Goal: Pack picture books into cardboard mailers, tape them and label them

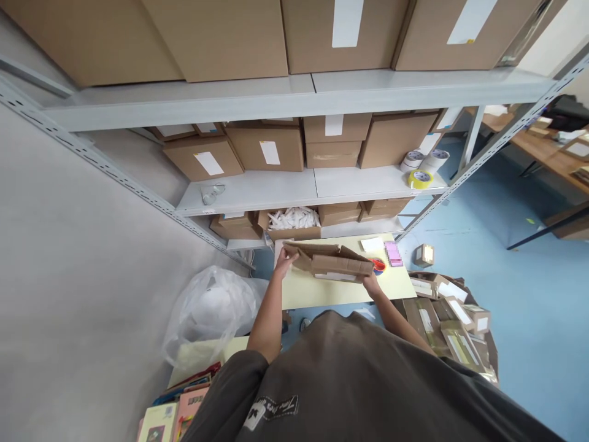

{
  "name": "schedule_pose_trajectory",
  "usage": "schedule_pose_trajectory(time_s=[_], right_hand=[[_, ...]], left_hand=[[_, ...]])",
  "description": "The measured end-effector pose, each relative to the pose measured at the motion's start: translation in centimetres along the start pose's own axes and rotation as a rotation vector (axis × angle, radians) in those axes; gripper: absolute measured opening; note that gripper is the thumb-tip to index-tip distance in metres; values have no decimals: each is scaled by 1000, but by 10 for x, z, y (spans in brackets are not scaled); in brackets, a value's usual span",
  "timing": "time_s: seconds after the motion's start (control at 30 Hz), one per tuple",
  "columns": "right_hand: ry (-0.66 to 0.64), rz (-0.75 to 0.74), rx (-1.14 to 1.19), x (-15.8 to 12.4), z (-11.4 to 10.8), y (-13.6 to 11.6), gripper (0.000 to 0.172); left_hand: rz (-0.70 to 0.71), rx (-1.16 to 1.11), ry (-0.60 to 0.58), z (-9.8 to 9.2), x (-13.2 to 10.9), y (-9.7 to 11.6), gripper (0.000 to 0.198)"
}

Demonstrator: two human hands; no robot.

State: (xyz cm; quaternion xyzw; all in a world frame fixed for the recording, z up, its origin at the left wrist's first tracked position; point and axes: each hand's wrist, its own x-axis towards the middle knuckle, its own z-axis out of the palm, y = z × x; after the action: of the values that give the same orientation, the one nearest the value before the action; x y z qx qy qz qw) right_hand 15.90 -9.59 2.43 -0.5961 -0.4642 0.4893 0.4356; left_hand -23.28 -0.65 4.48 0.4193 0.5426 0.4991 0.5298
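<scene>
Between my two hands is a brown cardboard box (343,265), partly flattened, with loose flaps along its upper side and a white label low on the face toward me. My left hand (286,263) grips its left end by a flap. At the lower right corner, my right hand (370,285) is closed on the cardboard. The box is held over a pale yellow tabletop (301,294). Just past its right end lies a red and blue round item (378,266), partly hidden. Beside that are a pink printed item (393,253) and a white paper (372,244).
Grey metal shelves (257,187) with cardboard boxes stand ahead. Tape rolls (420,179) sit on the middle shelf. A large container of small boxes (460,328) is at right, a clear plastic bag (214,307) at left, books (184,408) at lower left. One small box (424,255) lies on the blue floor.
</scene>
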Motion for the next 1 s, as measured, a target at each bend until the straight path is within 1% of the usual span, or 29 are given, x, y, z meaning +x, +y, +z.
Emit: schedule_pose_trajectory(time_s=[0.07, 0.13, 0.2, 0.3, 0.43, 0.53, 0.6, 0.67, 0.77, 0.83, 0.93, 1.0], right_hand=[[-47, 38, 7, 0, 10, 4, 47], [-51, 48, 6, 1, 20, 5, 43], [-12, 34, 0, 3, 28, 4, 43], [3, -2, -5, 5, 34, -1, 51], [-7, -54, 35, -1, 28, -9, 67], [4, -85, 78, -6, 21, -11, 79], [5, -82, 100, -6, 17, -10, 83], [12, -67, 147, -2, 15, -9, 83], [61, -55, 232, 6, 13, -8, 82], [72, -58, 251, 10, 12, -7, 77], [41, -73, 206, 9, 12, -2, 61], [46, -89, 138, 4, 15, 4, 50]], left_hand=[[-65, 2, -57, -2, -3, -11, 73], [-88, 9, -111, -1, -4, -18, 75], [-76, -8, -116, 3, -3, -20, 82], [-89, -51, -90, 10, 1, -20, 87], [-178, -32, -59, 15, 2, -21, 80], [-214, -37, -95, 22, -4, -25, 77], [-231, -51, -121, 31, -9, -28, 79], [-225, -49, -144, 43, -15, -29, 85], [-165, 37, -132, 60, -24, -31, 94], [-114, 112, -80, 65, -32, -31, 91], [-49, 156, -13, 66, -48, -33, 85], [-36, 140, 10, 65, -62, -35, 85]])
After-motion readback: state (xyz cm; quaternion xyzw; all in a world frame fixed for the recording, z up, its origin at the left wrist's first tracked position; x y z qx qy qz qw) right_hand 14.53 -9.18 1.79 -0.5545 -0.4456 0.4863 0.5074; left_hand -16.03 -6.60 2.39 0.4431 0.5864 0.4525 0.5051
